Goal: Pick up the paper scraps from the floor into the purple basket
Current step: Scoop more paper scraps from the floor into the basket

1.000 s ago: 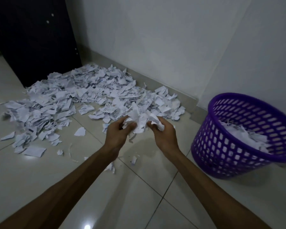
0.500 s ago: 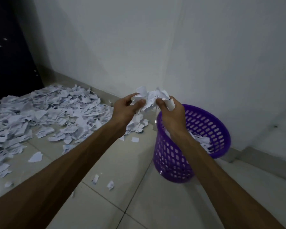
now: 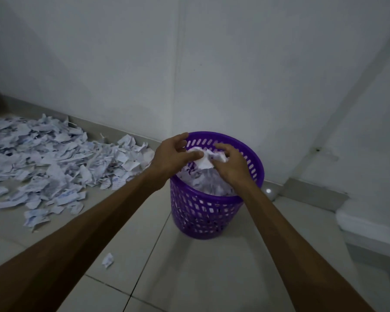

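Head view: left hand (image 3: 170, 155) and right hand (image 3: 231, 164) loosely pinch a wad of scraps (image 3: 203, 159) over the purple basket (image 3: 203, 212); releasing unevenly could spill pieces past the near rim.

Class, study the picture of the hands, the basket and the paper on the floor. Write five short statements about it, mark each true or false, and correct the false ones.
1. Both hands are over the purple basket. True.
2. The basket is empty. False: paper scraps already lie inside it.
3. The big pile of paper scraps lies to the left of the basket. True.
4. The left hand rests on the floor. False: it is above the basket, touching the wad of scraps that is also at the right hand.
5. The basket lies on its side. False: it stands upright on the tiled floor.
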